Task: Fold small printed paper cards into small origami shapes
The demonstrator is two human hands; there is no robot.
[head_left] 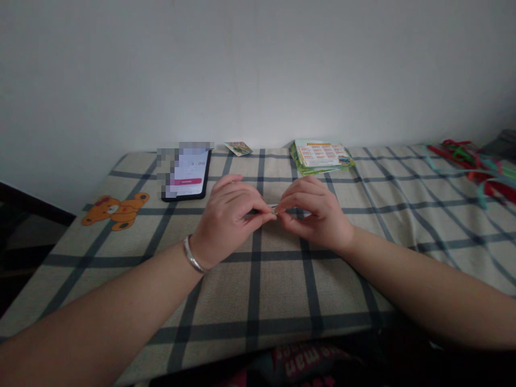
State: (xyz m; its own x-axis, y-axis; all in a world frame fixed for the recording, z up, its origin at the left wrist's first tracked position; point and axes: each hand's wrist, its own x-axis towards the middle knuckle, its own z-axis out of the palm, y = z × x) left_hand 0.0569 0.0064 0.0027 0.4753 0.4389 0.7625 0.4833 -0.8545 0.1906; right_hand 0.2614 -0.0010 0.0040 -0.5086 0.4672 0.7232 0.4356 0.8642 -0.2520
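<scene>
My left hand [234, 215], with a silver bangle at its wrist, is closed in a pinch over the middle of the table. My right hand [316, 212] pinches from the other side, its thumb and forefinger almost meeting the left fingertips. Between them shows a sliver of a small thin object [274, 208], mostly hidden by the fingers; its kind cannot be made out. Beyond the right hand lies a stack of printed green and white cards [322, 156]. One small printed card [238, 148] rests by itself near the wall, behind the left hand.
A phone [188, 180] with a lit screen lies left of my left hand. Further left is a flat orange bear figure [115, 211]. Red, green and pale blue ribbons [473, 161] tangle at the far right. A checked cloth [278, 290] covers the table, which meets a wall.
</scene>
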